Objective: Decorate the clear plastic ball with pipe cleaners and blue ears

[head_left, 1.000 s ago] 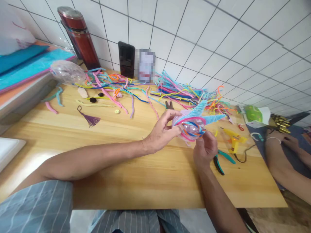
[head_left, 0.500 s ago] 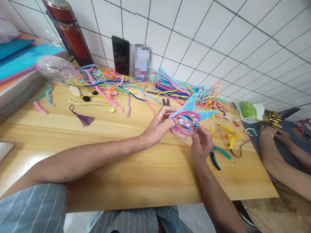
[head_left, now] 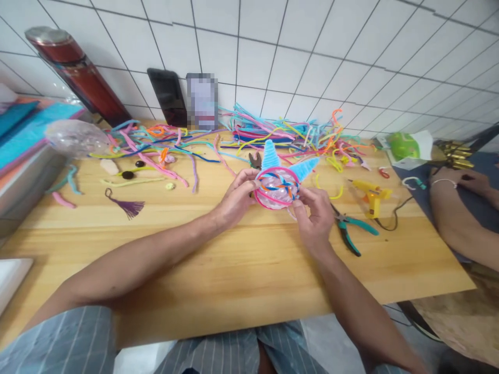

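A clear plastic ball [head_left: 276, 192] wrapped in pink, orange and blue pipe cleaners, with two light-blue cones on top, is held just above the wooden table [head_left: 218, 270]. My left hand [head_left: 233, 199] grips its left side, fingers curled round it. My right hand [head_left: 315, 215] pinches its right lower edge with thumb and forefinger.
A heap of coloured pipe cleaners [head_left: 273, 132] lies along the back. Teal pliers [head_left: 351, 230] and a yellow glue gun [head_left: 370, 197] sit right of my hands. A purple tassel [head_left: 127, 205], a clear ball [head_left: 76, 137], a red flask [head_left: 74, 70] stand left. Another person's arm [head_left: 456, 208] rests at right.
Both hands have closed in on the ball and turned it, so the cones now point up. My left fingers, earlier spread, now wrap its side. The camera has swung a little right.
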A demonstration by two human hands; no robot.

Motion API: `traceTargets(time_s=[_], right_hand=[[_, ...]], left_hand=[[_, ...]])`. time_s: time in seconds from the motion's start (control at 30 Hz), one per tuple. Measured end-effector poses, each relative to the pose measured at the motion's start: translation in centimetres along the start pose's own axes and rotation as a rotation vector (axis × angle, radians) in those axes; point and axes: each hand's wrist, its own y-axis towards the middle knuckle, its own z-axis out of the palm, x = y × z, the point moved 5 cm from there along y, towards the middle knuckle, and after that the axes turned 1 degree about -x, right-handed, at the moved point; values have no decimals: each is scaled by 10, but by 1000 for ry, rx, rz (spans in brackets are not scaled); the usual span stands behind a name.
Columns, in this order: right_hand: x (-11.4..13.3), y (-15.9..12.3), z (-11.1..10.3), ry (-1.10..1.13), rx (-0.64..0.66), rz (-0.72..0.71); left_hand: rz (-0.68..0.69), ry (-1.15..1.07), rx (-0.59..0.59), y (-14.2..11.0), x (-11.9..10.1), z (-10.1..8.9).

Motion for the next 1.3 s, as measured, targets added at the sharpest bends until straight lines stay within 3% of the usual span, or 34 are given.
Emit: traceTargets(time_s=[0.2, 0.37, 0.7, 1.3], right_hand=[[4, 2, 7, 24, 41, 13], [7, 2, 8, 43, 26, 13], [21, 0, 10, 22, 6, -54], [24, -1, 9, -21, 2, -109]], left_hand=[[-24, 17, -20, 4, 6, -8], [-45, -12, 66, 2, 4, -2], [-91, -81, 90, -8, -1, 4], [16, -64, 42, -3, 3, -3]])
